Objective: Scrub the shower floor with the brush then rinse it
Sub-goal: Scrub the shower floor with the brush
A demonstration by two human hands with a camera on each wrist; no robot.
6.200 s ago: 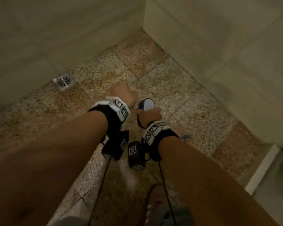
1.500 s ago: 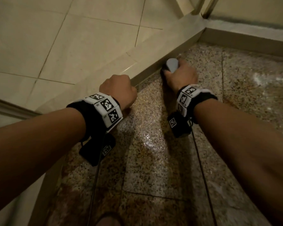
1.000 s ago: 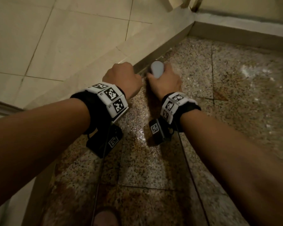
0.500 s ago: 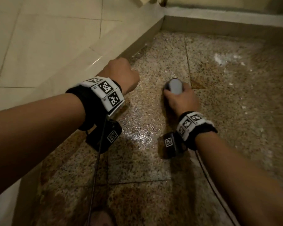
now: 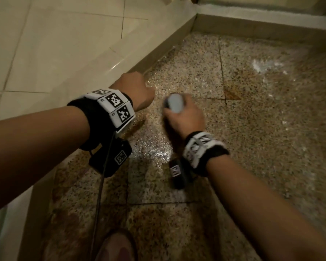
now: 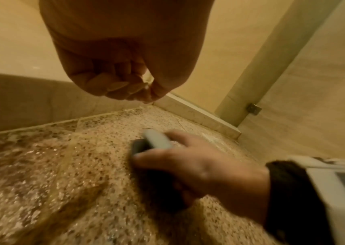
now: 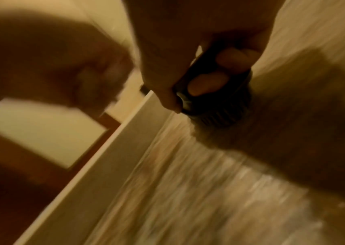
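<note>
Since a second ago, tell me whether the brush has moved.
Yes. The brush, gripped by the right hand, has come away from the raised curb toward the middle of the shower floor.

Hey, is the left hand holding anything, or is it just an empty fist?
Empty fist. In the left wrist view the left hand has its fingers curled into the palm with nothing between them, hovering above the wet shower floor.

Under the right hand [image 5: 184, 119] the shower floor [image 5: 262, 129] was speckled stone, wet and glossy. The brush [image 5: 174, 103] it gripped had a smooth matt plastic top and dark bristles. Beside the left hand [image 5: 135, 89], the curb [image 5: 109, 66] was glossy pale tile.
</note>
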